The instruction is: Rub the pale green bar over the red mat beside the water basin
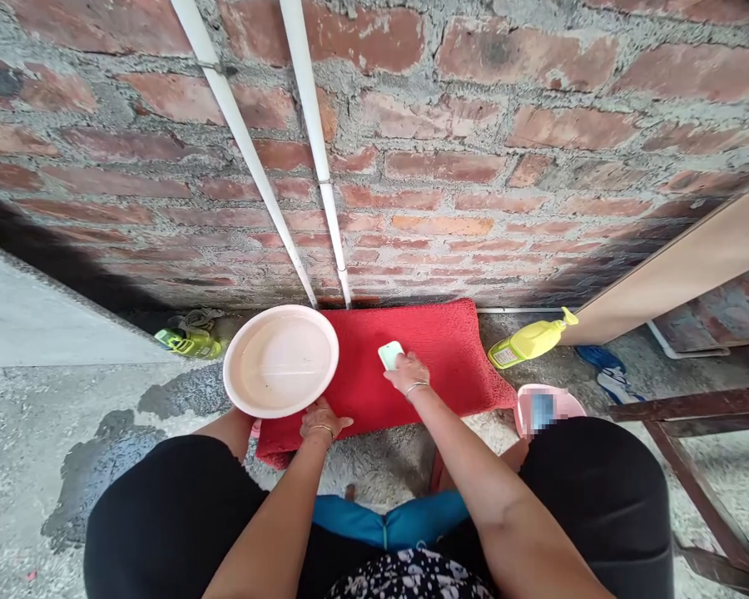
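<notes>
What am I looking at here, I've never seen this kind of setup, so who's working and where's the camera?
There is no machine here, just one person's two bare hands. The single picture comes from a camera worn on the head, looking forward and down, so you also see the person's own knees. A red cloth lies spread out in front. A pale pink basin stands at its left end. The right hand holds a small pale green object over the cloth; I can't tell exactly what it is. The left hand is on the cloth, by the basin's near rim. Off to the right stands a yellow pump bottle.
</notes>
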The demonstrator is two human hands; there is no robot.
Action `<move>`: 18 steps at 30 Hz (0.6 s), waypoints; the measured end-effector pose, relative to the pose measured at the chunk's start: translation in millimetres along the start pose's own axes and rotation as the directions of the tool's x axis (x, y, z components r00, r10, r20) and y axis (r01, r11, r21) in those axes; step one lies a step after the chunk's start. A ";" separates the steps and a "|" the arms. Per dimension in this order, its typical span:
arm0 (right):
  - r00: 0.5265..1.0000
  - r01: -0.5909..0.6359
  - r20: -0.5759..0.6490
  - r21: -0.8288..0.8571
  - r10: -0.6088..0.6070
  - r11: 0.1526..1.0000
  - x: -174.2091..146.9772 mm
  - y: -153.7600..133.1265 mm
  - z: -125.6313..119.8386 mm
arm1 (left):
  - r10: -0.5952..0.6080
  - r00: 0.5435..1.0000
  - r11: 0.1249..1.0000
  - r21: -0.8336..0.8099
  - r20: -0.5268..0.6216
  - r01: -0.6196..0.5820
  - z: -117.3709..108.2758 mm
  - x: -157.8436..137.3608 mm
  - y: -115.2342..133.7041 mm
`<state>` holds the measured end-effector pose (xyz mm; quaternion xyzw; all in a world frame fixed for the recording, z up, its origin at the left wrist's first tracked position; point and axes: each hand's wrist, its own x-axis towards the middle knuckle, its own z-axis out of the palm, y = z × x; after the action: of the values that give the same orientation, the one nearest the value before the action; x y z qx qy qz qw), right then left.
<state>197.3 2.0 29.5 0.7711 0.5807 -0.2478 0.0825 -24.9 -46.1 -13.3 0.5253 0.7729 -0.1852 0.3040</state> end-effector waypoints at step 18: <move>0.953 -0.303 -0.012 -0.016 0.303 0.953 5.6 127.5 -17.6 | -0.002 1.000 0.995 -0.099 -0.008 0.001 4.5 11.2 -0.5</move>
<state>322.8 -25.7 21.6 0.8514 0.4583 -0.2233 0.1237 -27.1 -41.2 -24.1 0.5097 0.7828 -0.1448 0.3263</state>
